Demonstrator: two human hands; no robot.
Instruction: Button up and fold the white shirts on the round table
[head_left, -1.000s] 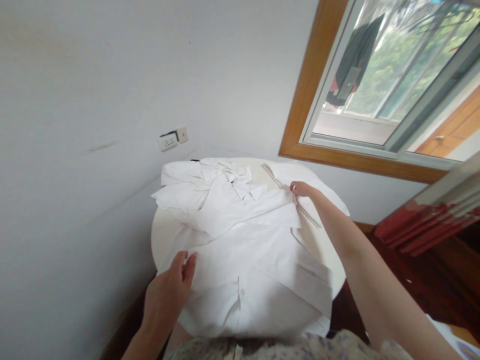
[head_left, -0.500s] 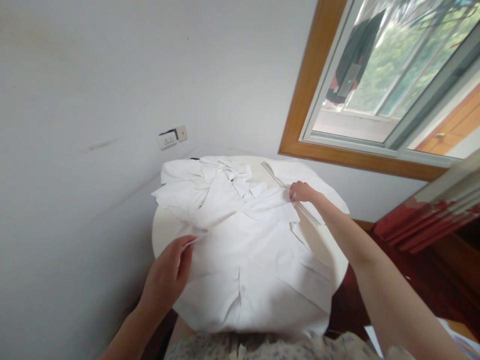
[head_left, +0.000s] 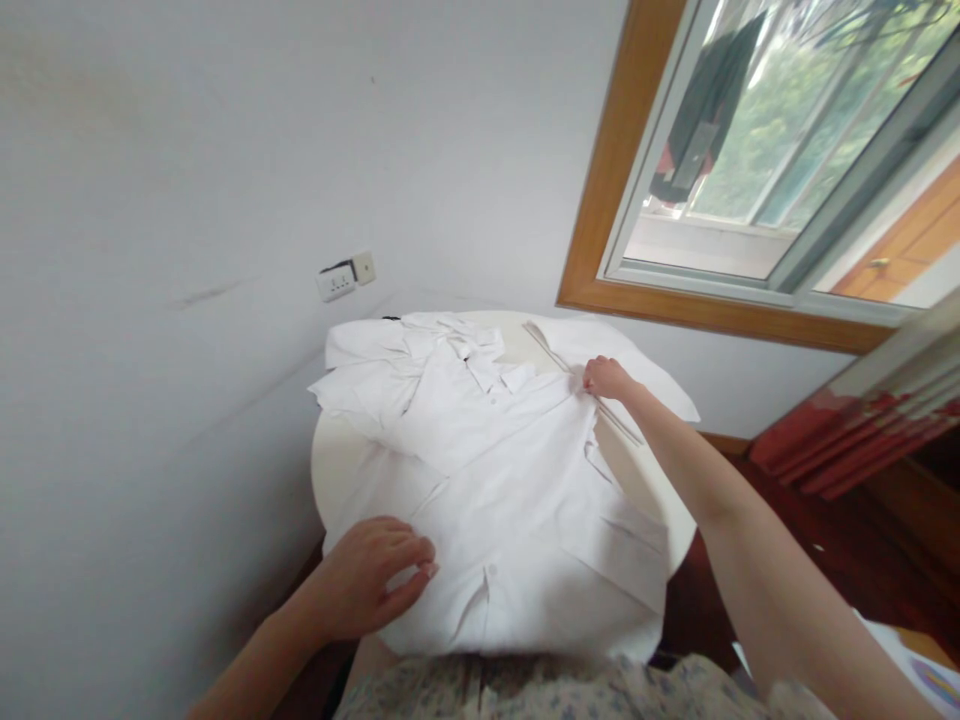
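Observation:
A white button-up shirt lies spread out, its collar away from me and its hem hanging near my body. My right hand pinches the shirt at its far right side, near the shoulder. Lower on the left, my left hand hovers at or just over the shirt's front, fingers loosely curled, a small gap showing between thumb and forefinger. No cloth is visibly lifted by it. Another bunched white garment lies beyond the collar on the left.
Under the cloth is a round cream table against the wall. A folded white cloth lies at its far right. A wall socket, a wood-framed window and a red-and-white curtain stand around it. Papers show at lower right.
My left hand has let go of the shirt's left edge and moved down and right, over the front. That edge now lies flatter. My right hand keeps its hold and has barely shifted.

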